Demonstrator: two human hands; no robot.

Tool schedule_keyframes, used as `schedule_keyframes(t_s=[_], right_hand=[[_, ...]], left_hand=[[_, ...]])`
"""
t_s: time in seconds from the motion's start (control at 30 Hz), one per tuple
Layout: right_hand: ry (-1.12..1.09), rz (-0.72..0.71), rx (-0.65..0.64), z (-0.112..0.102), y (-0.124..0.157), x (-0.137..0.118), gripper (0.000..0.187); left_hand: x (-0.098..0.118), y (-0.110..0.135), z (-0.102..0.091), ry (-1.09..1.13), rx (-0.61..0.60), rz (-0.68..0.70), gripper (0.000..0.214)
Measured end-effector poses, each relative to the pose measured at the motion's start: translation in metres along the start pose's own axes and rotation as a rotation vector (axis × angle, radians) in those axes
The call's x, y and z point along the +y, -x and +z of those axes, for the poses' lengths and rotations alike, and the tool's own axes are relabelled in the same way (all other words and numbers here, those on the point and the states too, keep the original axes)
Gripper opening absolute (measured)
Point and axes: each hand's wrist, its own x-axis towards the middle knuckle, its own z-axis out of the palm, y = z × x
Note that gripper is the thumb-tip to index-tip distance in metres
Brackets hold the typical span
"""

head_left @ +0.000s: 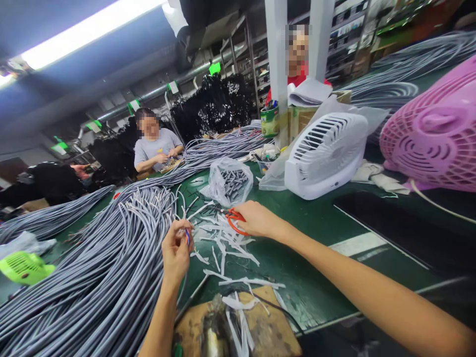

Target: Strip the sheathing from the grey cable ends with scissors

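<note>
Between the thumb and fingers of my left hand (177, 250) is the end of a grey cable, its blue, red and white inner wires (188, 238) showing at the fingertips. My right hand (256, 220) is closed round the orange handles of a pair of scissors (234, 218). The dark blades point left, toward the left hand, near a pale strip. White strips of cut wrapping (223, 238) lie scattered on the green table (293, 263) below both hands. Just beyond the scissors sits a clear plastic bag (230, 181) of short grey tube pieces.
A large bundle of grey cables (111, 263) fills the left side. A white fan (327, 153) and a pink fan (431, 124) stand at the right, near a black panel (394, 228). A wooden block (267, 322) is in front. Two people (158, 144) sit across the table.
</note>
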Motion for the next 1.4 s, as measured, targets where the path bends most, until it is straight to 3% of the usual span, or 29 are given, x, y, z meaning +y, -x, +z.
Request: schedule_keyframes(t_s=[0.07, 0.2, 0.27, 0.43, 0.57, 0.87, 0.97, 1.07, 1.17, 1.27, 1.4], right_hand=[[-0.099, -0.104, 0.061, 0.001, -0.002, -0.002, 0.016], [-0.373, -0.246, 0.302, 0.008, -0.004, -0.008, 0.038], [-0.477, -0.291, 0.346, 0.011, -0.003, -0.012, 0.036], [-0.641, -0.408, 0.315, 0.018, 0.003, -0.022, 0.036], [-0.737, -0.404, 0.276, 0.019, 0.004, -0.024, 0.044], [-0.716, -0.43, 0.272, 0.022, 0.004, -0.023, 0.047], [-0.731, -0.371, 0.29, 0.021, 0.005, -0.022, 0.058], [-0.816, -0.246, 0.375, 0.016, 0.006, -0.022, 0.058], [-0.918, -0.231, 0.462, 0.012, 0.011, -0.027, 0.046], [-0.983, -0.277, 0.548, 0.013, 0.018, -0.036, 0.038], [-0.992, -0.172, 0.646, 0.018, 0.024, -0.042, 0.026]], left_hand=[[0.0, 0.001, -0.002, -0.009, 0.009, 0.094, 0.018], [0.001, 0.002, -0.002, -0.064, 0.075, 0.251, 0.025], [0.003, 0.003, -0.001, -0.119, 0.081, 0.28, 0.027], [0.003, 0.007, 0.002, -0.227, -0.024, 0.294, 0.029], [0.005, 0.008, 0.002, -0.229, -0.041, 0.308, 0.028], [0.013, 0.009, 0.011, -0.347, -0.13, 0.346, 0.024], [0.01, 0.011, 0.01, -0.302, -0.138, 0.266, 0.023], [0.008, 0.014, 0.012, -0.181, -0.092, 0.052, 0.012], [0.007, 0.016, 0.019, -0.101, -0.015, -0.139, 0.031], [0.007, 0.018, 0.027, -0.154, -0.022, -0.171, 0.031], [0.007, 0.021, 0.033, -0.301, -0.032, -0.096, 0.03]])
